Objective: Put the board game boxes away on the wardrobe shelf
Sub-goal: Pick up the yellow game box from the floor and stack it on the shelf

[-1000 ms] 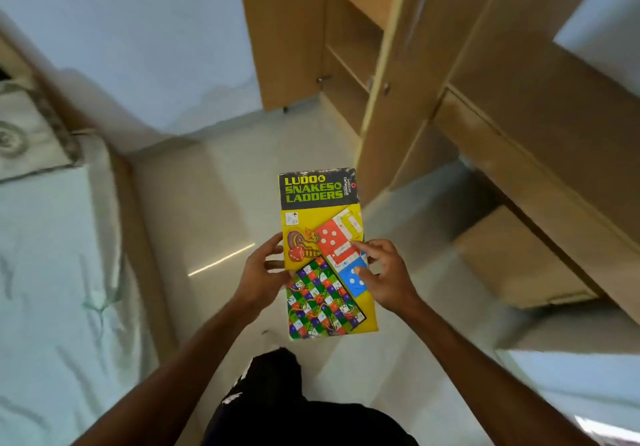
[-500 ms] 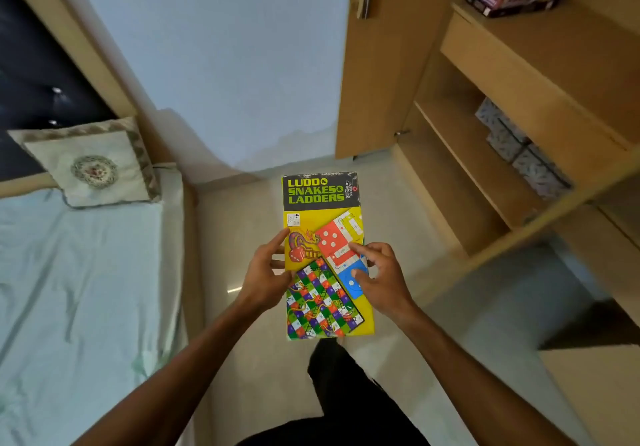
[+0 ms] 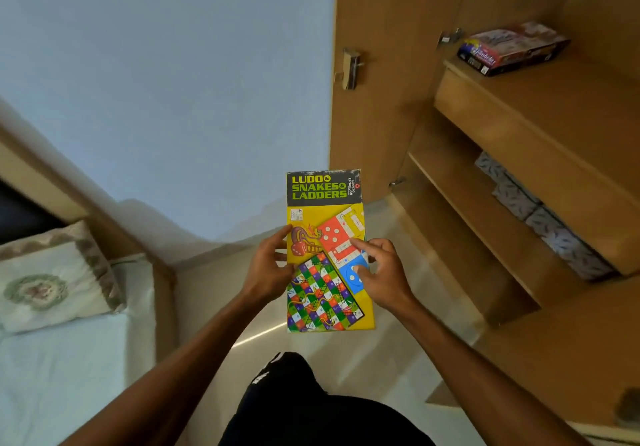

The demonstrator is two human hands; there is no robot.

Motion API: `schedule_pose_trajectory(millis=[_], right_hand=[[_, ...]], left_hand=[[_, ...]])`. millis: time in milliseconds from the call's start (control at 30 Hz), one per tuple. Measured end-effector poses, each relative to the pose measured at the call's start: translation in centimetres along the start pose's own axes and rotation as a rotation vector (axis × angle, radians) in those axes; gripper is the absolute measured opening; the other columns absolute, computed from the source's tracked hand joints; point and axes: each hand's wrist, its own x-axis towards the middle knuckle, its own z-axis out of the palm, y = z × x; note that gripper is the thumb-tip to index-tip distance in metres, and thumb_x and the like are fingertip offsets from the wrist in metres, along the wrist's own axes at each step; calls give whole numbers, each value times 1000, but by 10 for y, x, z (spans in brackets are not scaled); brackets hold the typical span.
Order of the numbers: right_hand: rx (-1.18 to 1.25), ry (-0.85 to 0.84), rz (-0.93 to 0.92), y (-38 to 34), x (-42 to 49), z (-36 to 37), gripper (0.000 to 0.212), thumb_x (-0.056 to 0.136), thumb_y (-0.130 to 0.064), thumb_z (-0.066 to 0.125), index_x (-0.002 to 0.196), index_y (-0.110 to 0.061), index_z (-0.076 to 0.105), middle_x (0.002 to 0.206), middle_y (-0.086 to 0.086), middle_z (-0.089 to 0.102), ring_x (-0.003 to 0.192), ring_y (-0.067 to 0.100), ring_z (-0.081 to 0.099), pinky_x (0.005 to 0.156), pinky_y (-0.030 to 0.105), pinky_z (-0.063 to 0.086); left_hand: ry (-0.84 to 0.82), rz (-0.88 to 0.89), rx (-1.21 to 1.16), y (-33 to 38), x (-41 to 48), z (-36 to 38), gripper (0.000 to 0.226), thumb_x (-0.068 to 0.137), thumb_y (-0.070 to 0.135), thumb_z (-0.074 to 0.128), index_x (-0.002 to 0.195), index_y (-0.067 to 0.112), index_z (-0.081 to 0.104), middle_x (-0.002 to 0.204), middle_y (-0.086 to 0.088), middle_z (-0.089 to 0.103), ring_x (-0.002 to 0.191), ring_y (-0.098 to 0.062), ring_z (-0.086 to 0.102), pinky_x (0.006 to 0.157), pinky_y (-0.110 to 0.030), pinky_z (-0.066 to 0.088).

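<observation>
I hold a flat yellow Ludo and Snakes & Ladders box (image 3: 323, 210) out in front of me, its printed face up. My left hand (image 3: 268, 270) grips its left edge and my right hand (image 3: 382, 272) grips its right edge with fingers on top. The open wooden wardrobe stands to the right. Its upper shelf (image 3: 540, 116) carries another board game box (image 3: 509, 48), dark with red and blue print, lying flat near the back. The held box is lower than that shelf and to its left.
The wardrobe door (image 3: 370, 74) stands open beside the box, with a metal handle (image 3: 349, 67). A lower shelf (image 3: 464, 203) holds several patterned grey boxes (image 3: 540, 217). A bed (image 3: 62, 369) with a pillow (image 3: 45, 282) lies at left. Tiled floor is below.
My view has swung up and toward the wardrobe, bringing the upper shelf and its box into sight. Both hands keep the same hold on the yellow box.
</observation>
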Motion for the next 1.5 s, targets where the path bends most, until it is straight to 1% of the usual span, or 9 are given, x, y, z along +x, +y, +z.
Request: schedule_pose_trajectory(millis=[300, 467, 600, 800, 1000, 1133, 1267, 1367, 1500], right_hand=[[30, 228, 128, 18, 153, -59, 45, 87, -4, 66, 129, -19, 59, 121, 2, 44, 110, 12, 55, 74, 14, 54], [17, 400, 181, 30, 211, -107, 46, 86, -3, 67, 129, -17, 60, 120, 2, 47, 111, 15, 57, 87, 27, 56], [5, 571, 198, 42, 249, -155, 46, 84, 1, 67, 128, -12, 60, 120, 1, 50, 107, 11, 56, 80, 2, 45], [-2, 688, 160, 74, 316, -246, 45, 82, 4, 68, 125, -9, 61, 119, 2, 53, 108, 14, 56, 88, 9, 46], [54, 696, 99, 97, 400, -355, 41, 84, 3, 67, 122, -11, 63, 123, -1, 55, 113, 10, 55, 93, 18, 49], [40, 658, 55, 110, 458, -423, 39, 84, 3, 66, 121, -10, 64, 124, -7, 55, 119, 10, 52, 99, 25, 46], [-5, 629, 82, 120, 513, -470, 32, 85, -3, 66, 117, -11, 65, 132, 4, 58, 122, 15, 53, 98, 24, 44], [-15, 631, 109, 127, 557, -500, 30, 85, -4, 67, 115, -8, 66, 130, 8, 59, 121, 20, 55, 94, 22, 44], [-20, 636, 147, 135, 594, -521, 30, 85, -7, 68, 114, -8, 66, 127, 8, 61, 119, 21, 56, 90, 22, 44]], left_hand=[[-231, 136, 36, 65, 208, 49, 71, 80, 17, 77, 142, 25, 44, 128, -8, 53, 105, -22, 58, 72, -35, 56], [-420, 230, -15, 126, 291, 93, 61, 80, 7, 76, 130, 30, 48, 102, 13, 54, 88, -8, 57, 67, -24, 51], [-542, 281, -28, 171, 351, 145, 58, 79, 6, 76, 126, 27, 50, 102, 11, 57, 87, -5, 58, 63, -16, 51], [-607, 315, -64, 236, 435, 241, 52, 80, 3, 75, 127, 14, 56, 104, 7, 65, 87, 4, 65, 68, -11, 50], [-539, 331, -111, 312, 512, 334, 43, 84, 5, 71, 121, 24, 58, 107, 12, 64, 93, -4, 61, 65, -19, 54], [-481, 349, -44, 354, 568, 383, 46, 85, 9, 70, 126, 25, 58, 121, -1, 65, 105, -21, 65, 77, -44, 60], [-497, 352, -21, 398, 610, 419, 53, 79, 5, 73, 127, 18, 57, 123, -3, 63, 100, -18, 65, 75, -26, 60], [-600, 324, 12, 425, 647, 441, 67, 68, 16, 84, 128, 14, 55, 128, -2, 60, 114, -23, 60, 89, -38, 57], [-848, 347, 65, 444, 680, 450, 80, 64, 5, 88, 134, 18, 51, 135, 8, 49, 124, -18, 53, 80, -17, 55]])
